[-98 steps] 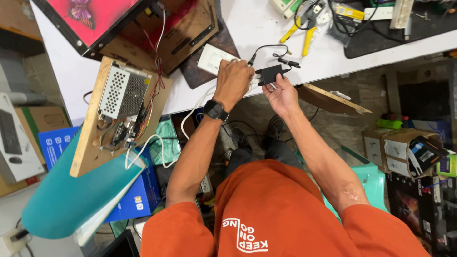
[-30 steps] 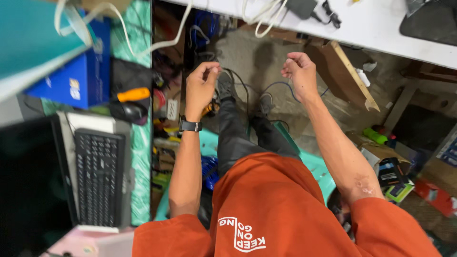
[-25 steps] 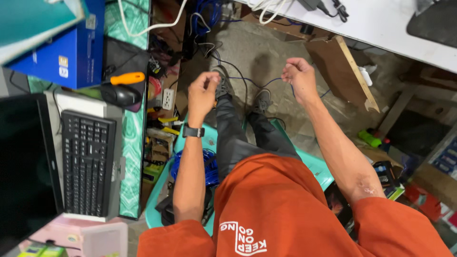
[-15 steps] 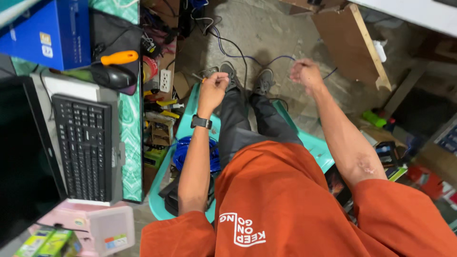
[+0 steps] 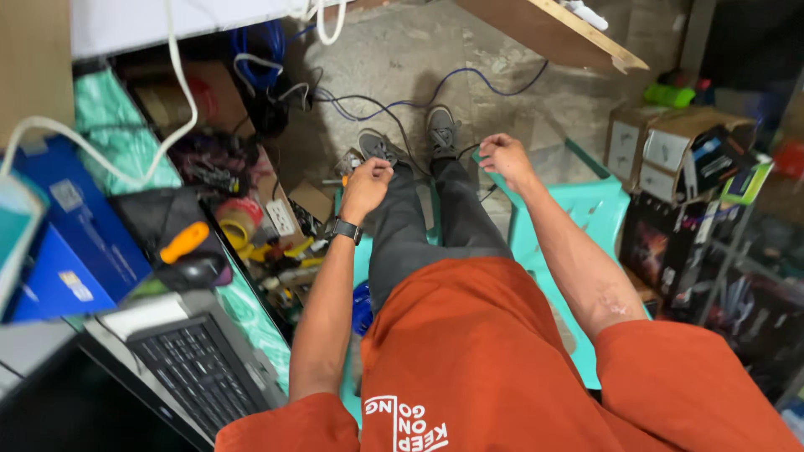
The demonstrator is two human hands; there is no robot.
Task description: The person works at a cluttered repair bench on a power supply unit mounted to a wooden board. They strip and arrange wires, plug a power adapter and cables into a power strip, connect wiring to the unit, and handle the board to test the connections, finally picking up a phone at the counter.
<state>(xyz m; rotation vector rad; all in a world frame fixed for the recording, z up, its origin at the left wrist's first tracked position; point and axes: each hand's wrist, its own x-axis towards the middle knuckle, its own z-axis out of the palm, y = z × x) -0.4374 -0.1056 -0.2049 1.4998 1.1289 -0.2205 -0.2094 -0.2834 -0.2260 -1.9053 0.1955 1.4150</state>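
Thin black cable [image 5: 394, 125] trails over the concrete floor [image 5: 502, 92] by your grey shoes [image 5: 410, 138]; your left hand [image 5: 366, 180] and right hand [image 5: 502, 159], apart, each fisted around it. Tugging could snag it underfoot.

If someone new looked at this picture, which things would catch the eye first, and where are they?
First comes the orange shirt, filling the bottom of the view. Above it, both hands are raised over the knees: the left hand is closed in a fist, apparently around a thin black cable, and the right hand is curled over the turquoise plastic chair. At the lower left sits a black keyboard, beside a cluttered shelf of tools.
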